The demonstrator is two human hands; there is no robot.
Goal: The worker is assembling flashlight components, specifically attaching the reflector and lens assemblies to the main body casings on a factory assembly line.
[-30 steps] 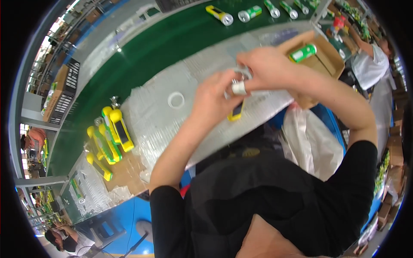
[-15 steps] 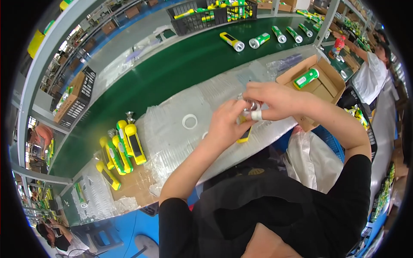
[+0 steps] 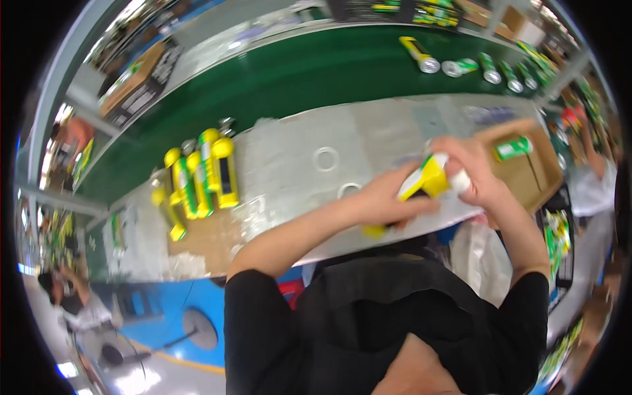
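Note:
A yellow flashlight with green and white parts [image 3: 429, 179] is held over the near side of the worktop, blurred by motion. My left hand [image 3: 393, 199] wraps around its body; a yellow end [image 3: 374, 231] shows below that hand. At the flashlight's upper end, my right hand [image 3: 469, 161] is closed with bent fingers, and a white wrap is on its thumb. What the right fingertips cover is hidden. Two white rings lie on the plastic-covered worktop: one ring [image 3: 325, 158] farther off, another ring [image 3: 349, 190] by my left wrist.
Several yellow-green flashlights [image 3: 226, 176] lie grouped at the left. An open cardboard box [image 3: 545, 187] at the right holds a green-white flashlight [image 3: 512, 149]. More flashlights [image 3: 488, 68] lie on the green belt [image 3: 296, 82]. A black crate [image 3: 359, 10] stands behind. Other people work at both sides.
The view has swung, shifting the surroundings in the picture. My hands have drawn slightly apart and turned the flashlight, whose yellow and white upper part now shows between them; the clear head is no longer visible.

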